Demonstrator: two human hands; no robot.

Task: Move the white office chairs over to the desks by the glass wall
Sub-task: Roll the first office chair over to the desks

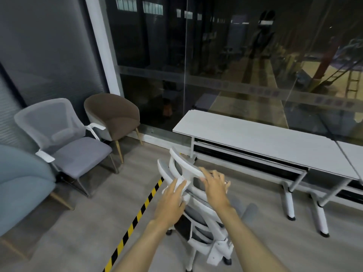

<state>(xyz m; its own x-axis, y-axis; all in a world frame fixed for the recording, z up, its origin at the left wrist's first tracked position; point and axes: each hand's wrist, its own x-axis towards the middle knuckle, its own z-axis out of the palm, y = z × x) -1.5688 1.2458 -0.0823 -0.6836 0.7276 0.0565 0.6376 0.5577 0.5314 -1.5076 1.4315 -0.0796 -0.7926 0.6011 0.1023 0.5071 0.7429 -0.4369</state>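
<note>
Both hands are on the top of the white office chair (198, 205); the right hand (215, 186) has its fingers curled over the upper back rail, closed on it, while the left hand (172, 201) lies flatter against the frame just below, fingers spread and pressing rather than gripping; my guess is one hand steers and the other pushes. The chair stands on its castors, backrest towards the person, near the long white desk (275, 142) but not yet tucked in; the desk runs along the glass wall (196, 75). A yellow-and-black floor stripe (137, 216) passes just to its left; a second white mesh chair (64, 138) waits further left, between a brown armchair (114, 116) and a blue one (21, 181).
</note>
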